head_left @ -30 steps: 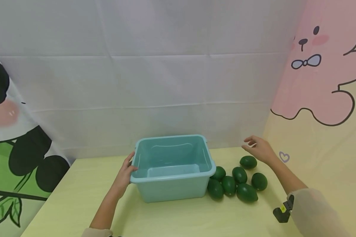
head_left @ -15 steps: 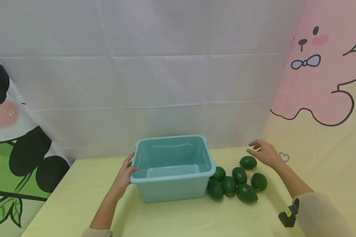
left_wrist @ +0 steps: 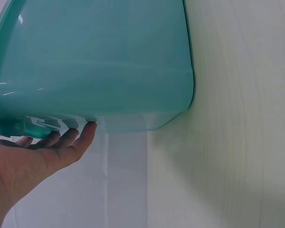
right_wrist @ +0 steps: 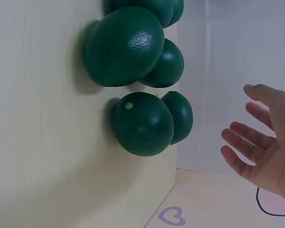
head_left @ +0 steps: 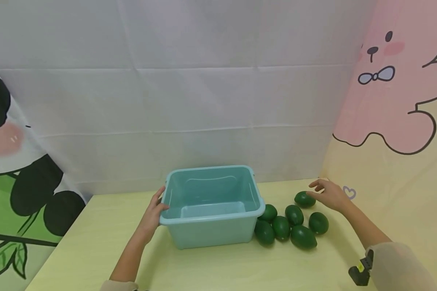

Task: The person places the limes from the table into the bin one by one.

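Observation:
A light teal plastic tub (head_left: 218, 232) stands upright on the table with nothing inside. My left hand (head_left: 153, 213) grips its left side, thumb at the rim; the left wrist view shows the fingers (left_wrist: 85, 137) along the outer wall. Right of the tub lie several smooth, dark green avocados (head_left: 303, 237), grouped close together. My right hand (head_left: 329, 195) hovers by the farthest avocado (head_left: 304, 199), overlapping its right end in the head view. In the right wrist view, its fingers (right_wrist: 249, 142) are spread, relaxed and apart from the fruit, holding nothing.
The pale yellow table (head_left: 105, 242) ends at a white cloth backdrop (head_left: 204, 101) close behind the tub. A yellow wall with a pink bear (head_left: 404, 101) rises at the right. Printed cartoon cloth (head_left: 18, 182) borders the left side.
My right hand has moved right and down, toward the farthest avocado. The left hand, tub and avocados have stayed in place.

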Demonstrator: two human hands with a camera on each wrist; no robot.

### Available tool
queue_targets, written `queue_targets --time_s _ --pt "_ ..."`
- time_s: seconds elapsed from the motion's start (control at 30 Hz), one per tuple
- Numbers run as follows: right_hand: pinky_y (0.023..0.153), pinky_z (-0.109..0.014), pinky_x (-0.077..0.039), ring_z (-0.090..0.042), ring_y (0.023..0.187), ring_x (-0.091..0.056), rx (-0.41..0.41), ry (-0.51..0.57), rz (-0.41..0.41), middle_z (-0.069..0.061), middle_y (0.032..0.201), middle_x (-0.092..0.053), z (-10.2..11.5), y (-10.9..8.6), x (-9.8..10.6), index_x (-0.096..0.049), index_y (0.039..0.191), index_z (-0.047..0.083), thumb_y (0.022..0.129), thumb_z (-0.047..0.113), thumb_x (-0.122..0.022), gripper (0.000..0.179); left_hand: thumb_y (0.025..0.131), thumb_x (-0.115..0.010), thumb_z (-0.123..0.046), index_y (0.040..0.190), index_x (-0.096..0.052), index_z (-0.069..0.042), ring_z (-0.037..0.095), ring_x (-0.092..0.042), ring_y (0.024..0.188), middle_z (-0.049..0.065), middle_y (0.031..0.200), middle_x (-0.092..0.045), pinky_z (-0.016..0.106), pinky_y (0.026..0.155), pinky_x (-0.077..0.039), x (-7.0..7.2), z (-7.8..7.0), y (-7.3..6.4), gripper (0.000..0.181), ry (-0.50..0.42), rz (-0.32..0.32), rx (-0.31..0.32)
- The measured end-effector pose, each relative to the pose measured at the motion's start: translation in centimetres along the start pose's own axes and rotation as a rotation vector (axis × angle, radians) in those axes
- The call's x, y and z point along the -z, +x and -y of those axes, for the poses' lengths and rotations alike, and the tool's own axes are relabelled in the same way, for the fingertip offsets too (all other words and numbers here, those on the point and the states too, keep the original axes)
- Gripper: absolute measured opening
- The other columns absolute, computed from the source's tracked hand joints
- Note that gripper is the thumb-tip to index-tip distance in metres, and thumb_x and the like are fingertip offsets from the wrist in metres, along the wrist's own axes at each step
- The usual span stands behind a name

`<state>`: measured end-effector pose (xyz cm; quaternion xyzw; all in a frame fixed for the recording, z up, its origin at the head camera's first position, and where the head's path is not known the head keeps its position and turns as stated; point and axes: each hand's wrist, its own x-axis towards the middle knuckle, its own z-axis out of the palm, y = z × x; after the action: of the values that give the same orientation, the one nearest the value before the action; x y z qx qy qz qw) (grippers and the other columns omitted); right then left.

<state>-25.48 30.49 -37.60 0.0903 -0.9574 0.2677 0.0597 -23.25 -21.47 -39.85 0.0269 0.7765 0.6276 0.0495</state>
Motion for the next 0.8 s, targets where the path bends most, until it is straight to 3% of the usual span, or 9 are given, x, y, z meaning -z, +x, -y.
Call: queue_targets --time_s 0.47,0.8 --pt "0.073 -0.046 -0.049 -0.04 0.095 -0.06 -0.023 -0.022 0.097 -0.026 0.107 -0.063 -2.0 -1.1 -0.9 -0.061 0.112 -0.001 0.088 0.036 -0.06 0.044 0.093 -0.034 -0.012 0.152 -0.006 -0.025 0.044 -0.026 0.134 0.02 0.156 -0.005 0.048 0.095 -0.039 0.0 0.0 0.0 0.067 0.001 0.0 -0.003" --pt "0.071 -0.045 -0.049 -0.04 0.093 -0.058 -0.078 0.004 0.178 -0.026 0.105 -0.06 -2.6 -1.4 -1.6 -0.059 0.112 -0.001 0.087 0.032 -0.061 0.042 0.092 -0.035 -0.011 0.152 -0.007 -0.023 0.044 -0.027 0.134 0.021 0.156 -0.006 0.048 0.094 -0.039 -0.1 0.0 -0.1 0.067 0.004 -0.011 -0.004"
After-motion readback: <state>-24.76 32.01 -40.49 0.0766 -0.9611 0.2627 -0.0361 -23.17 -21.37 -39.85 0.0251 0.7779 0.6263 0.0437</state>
